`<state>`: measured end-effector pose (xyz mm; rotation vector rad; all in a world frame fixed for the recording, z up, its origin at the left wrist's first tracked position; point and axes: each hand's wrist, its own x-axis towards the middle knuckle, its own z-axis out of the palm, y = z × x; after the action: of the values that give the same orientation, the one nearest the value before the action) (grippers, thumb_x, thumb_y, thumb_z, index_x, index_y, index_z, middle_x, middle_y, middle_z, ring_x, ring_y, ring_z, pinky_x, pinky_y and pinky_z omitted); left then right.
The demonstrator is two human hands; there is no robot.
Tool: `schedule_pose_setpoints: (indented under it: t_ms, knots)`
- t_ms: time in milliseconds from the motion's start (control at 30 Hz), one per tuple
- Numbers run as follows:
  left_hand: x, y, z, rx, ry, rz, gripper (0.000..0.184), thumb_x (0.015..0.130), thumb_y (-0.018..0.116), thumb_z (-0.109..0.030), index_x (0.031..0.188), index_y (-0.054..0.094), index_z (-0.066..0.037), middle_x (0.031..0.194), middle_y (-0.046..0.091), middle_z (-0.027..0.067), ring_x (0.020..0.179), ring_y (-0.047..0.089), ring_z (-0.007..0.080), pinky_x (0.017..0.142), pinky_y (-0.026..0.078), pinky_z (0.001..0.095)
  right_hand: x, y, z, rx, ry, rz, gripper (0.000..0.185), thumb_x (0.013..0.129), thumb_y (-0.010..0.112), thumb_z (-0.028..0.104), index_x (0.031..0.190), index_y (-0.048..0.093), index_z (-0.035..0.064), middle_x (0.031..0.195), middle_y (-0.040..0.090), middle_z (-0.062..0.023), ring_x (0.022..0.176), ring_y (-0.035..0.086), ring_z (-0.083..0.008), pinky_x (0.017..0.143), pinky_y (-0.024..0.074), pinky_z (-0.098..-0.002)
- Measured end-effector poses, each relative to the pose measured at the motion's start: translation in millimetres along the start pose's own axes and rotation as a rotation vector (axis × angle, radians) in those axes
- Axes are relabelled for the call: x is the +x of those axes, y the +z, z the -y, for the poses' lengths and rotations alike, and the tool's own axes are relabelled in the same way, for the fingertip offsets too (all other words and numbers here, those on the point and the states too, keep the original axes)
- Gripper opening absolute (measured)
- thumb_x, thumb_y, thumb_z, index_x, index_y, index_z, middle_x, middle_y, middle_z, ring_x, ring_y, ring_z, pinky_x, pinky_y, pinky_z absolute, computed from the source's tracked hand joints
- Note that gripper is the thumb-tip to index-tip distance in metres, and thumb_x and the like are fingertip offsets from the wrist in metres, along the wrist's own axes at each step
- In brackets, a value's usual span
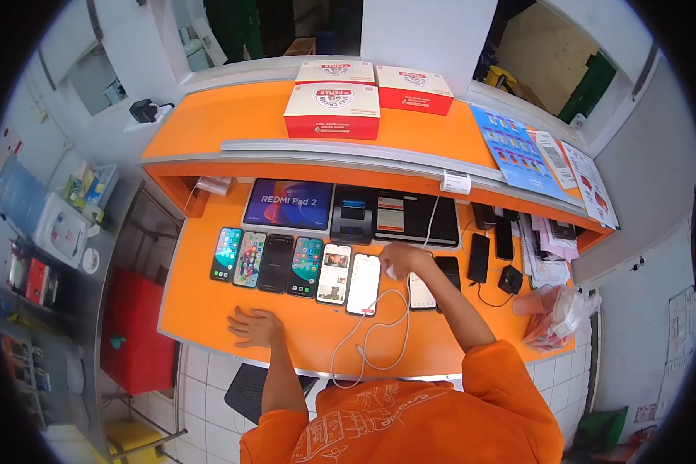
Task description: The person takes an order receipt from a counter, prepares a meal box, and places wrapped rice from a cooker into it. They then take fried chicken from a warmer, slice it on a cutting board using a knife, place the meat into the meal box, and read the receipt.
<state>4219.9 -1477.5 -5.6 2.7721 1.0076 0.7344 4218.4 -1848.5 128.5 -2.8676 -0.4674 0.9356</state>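
Orange counter, raised ledge along its far side, white floor tiles below. Cable lies slack in loops on the near middle of the counter. Right hand is above it, fingers curled round a small white piece, probably the cable's plug. Left hand holds nothing: palm down, fingers spread on the counter.

Phones: six side by side left of the right hand, most screens lit, third nearly dark. Another lit one sits partly behind the right forearm; dark ones lie farther right.

Progress, my reading: laying out the row looks done; sorting the cable looks part-way. No plug seen seated in a phone; fingers hide much, so cannot tell what remains.

Beyond: tablet box, printer behind the row; black charger, bag to the right; red-and-white cartons up on the ledge.
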Motion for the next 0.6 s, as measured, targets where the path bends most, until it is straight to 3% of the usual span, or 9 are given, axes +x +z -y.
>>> schedule_pose_setpoints:
  t_ms: [133, 233, 300, 367, 433, 533, 600]
  knots:
    - [-3, 6, 4, -0.089, -0.012, -0.015, 0.042, 0.098, 0.042, -0.034, 0.135, 0.046, -0.013, 0.146, 0.041, 0.0131, 0.138, 0.034, 0.0362, 0.107, 0.017, 0.0683, -63, 23, 39, 0.548, -0.087, -0.195, 0.036, 0.060, 0.076, 0.000, 0.095, 0.068, 0.0076, 0.088, 0.068, -0.0063, 0.081, 0.065, -0.0232, 0.069, 0.0518, -0.0344]
    - [-8, 16, 21, -0.325, -0.032, 0.064, 0.050, 0.099, 0.044, -0.041, 0.138, 0.042, -0.009, 0.144, 0.044, 0.0134, 0.137, 0.037, 0.0350, 0.109, 0.023, 0.0620, -91, 24, 73, 0.856, -0.254, -0.291, 0.041, 0.067, 0.078, 0.004, 0.104, 0.063, 0.0085, 0.090, 0.065, -0.0045, 0.083, 0.062, -0.0181, 0.069, 0.0507, -0.0334]
    - [-18, 8, 21, -1.321, -0.003, 0.514, 0.054, 0.101, 0.044, -0.043, 0.141, 0.040, -0.006, 0.139, 0.048, 0.0140, 0.132, 0.044, 0.0295, 0.109, 0.033, 0.0498, -108, 22, 105, 1.187, -0.267, -0.271, 0.043, 0.072, 0.080, 0.007, 0.110, 0.060, 0.0092, 0.088, 0.063, -0.0025, 0.084, 0.061, -0.0135, 0.075, 0.0489, -0.0288]
    - [-29, -99, -7, -1.670, 0.111, 1.174, 0.049, 0.103, 0.042, -0.041, 0.135, 0.045, -0.004, 0.132, 0.053, 0.0140, 0.124, 0.052, 0.0258, 0.102, 0.043, 0.0386, -117, 20, 129, 1.248, -0.354, -0.418, 0.046, 0.077, 0.077, 0.000, 0.118, 0.056, 0.0078, 0.090, 0.062, -0.0003, 0.085, 0.059, -0.0088, 0.074, 0.0480, -0.0244]
    - [-39, -162, -26, -1.752, 0.193, 1.785, 0.034, 0.101, 0.054, -0.020, 0.130, 0.049, -0.003, 0.130, 0.052, 0.0132, 0.115, 0.055, 0.0171, 0.100, 0.044, 0.0333, -127, 19, 147, 1.296, -0.375, -0.537, 0.049, 0.079, 0.075, -0.004, 0.121, 0.054, 0.0072, 0.090, 0.060, 0.0014, 0.084, 0.058, -0.0061, 0.074, 0.0471, -0.0219]
    - [-61, -198, -37, -1.679, 0.512, 1.643, 0.028, 0.093, 0.065, -0.005, 0.119, 0.054, -0.002, 0.124, 0.059, 0.0122, 0.106, 0.059, 0.0128, 0.093, 0.048, 0.0278, -146, 17, 160, 1.415, -0.336, -0.632, 0.054, 0.076, 0.077, -0.006, 0.122, 0.054, 0.0079, 0.091, 0.061, 0.0022, 0.084, 0.059, -0.0053, 0.076, 0.0467, -0.0208]
    - [-50, -202, -40, -1.552, 0.588, 1.746, 0.023, 0.090, 0.067, 0.000, 0.110, 0.057, -0.002, 0.115, 0.063, 0.0103, 0.100, 0.061, 0.0104, 0.089, 0.049, 0.0249, -164, 13, 162, 1.438, -0.261, -0.699, 0.055, 0.075, 0.077, -0.007, 0.122, 0.054, 0.0079, 0.095, 0.063, 0.0004, 0.087, 0.061, -0.0057, 0.078, 0.0472, -0.0207]
